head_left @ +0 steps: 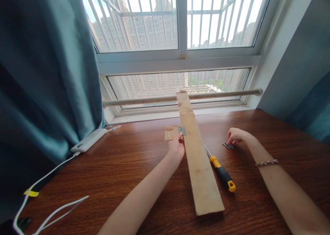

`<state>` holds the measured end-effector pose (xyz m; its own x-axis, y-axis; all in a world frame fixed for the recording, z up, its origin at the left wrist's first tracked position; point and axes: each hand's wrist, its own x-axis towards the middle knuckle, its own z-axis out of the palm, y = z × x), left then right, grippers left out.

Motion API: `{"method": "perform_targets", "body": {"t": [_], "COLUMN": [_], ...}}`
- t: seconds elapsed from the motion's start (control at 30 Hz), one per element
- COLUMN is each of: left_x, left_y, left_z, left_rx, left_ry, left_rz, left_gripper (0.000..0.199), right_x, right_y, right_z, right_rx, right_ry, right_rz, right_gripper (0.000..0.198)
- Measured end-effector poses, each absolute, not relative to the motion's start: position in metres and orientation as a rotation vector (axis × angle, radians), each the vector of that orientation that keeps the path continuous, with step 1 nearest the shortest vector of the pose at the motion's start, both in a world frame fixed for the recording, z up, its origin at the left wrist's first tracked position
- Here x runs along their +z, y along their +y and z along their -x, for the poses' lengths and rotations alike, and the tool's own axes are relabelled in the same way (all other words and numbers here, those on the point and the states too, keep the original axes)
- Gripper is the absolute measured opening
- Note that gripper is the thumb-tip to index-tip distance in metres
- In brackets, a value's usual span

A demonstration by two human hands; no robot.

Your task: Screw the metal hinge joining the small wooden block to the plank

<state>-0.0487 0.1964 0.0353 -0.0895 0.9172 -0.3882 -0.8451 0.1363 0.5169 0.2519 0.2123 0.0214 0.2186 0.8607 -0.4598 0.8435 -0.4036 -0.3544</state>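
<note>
A long pale wooden board (198,159) lies lengthwise on the brown table, its far end reaching the window bar. At its left edge a small metal hinge (182,130) bridges the board and a short wooden piece (171,133). My left hand (177,147) pinches the hinge's near edge and holds it against the wood. My right hand (235,136) is closed, its fingertips down among a small pile of screws (228,146); how many they grip is hidden. Between the board and that pile rests a screwdriver (222,173) with a yellow and black handle, its shaft pointing toward the board.
A white power bank (89,140) with a white cable (48,174) is at the table's left edge, beside a blue curtain (51,63). Behind the table, a metal bar (221,95) crosses in front of the barred window (134,28). A wall stands on the right.
</note>
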Motion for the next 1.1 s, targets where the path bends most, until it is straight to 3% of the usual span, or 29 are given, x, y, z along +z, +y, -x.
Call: {"method": "perform_targets", "body": {"t": [0.53,0.63,0.83,1.1], "left_x": [0.036,0.036,0.036,0.036], "left_y": [0.196,0.196,0.196,0.197], "left_z": [0.049,0.048,0.048,0.047], "left_rx": [1.442,1.437,1.445,1.449], "left_ry": [0.764,0.766,0.765,0.736], "left_rz": [-0.119,-0.11,-0.105,-0.123], "left_gripper": [0.021,0.021,0.02,0.02], "right_x": [0.038,0.055,0.065,0.039], "right_y": [0.21,0.205,0.203,0.235], "right_z": [-0.254,-0.243,-0.151,-0.07], "right_rx": [0.785,0.769,0.749,0.554], "right_ry": [-1.723,-1.74,-1.462,-1.543], "right_rz": [2.329,2.135,1.168,1.087], "right_gripper": [0.006,0.01,0.027,0.015]}}
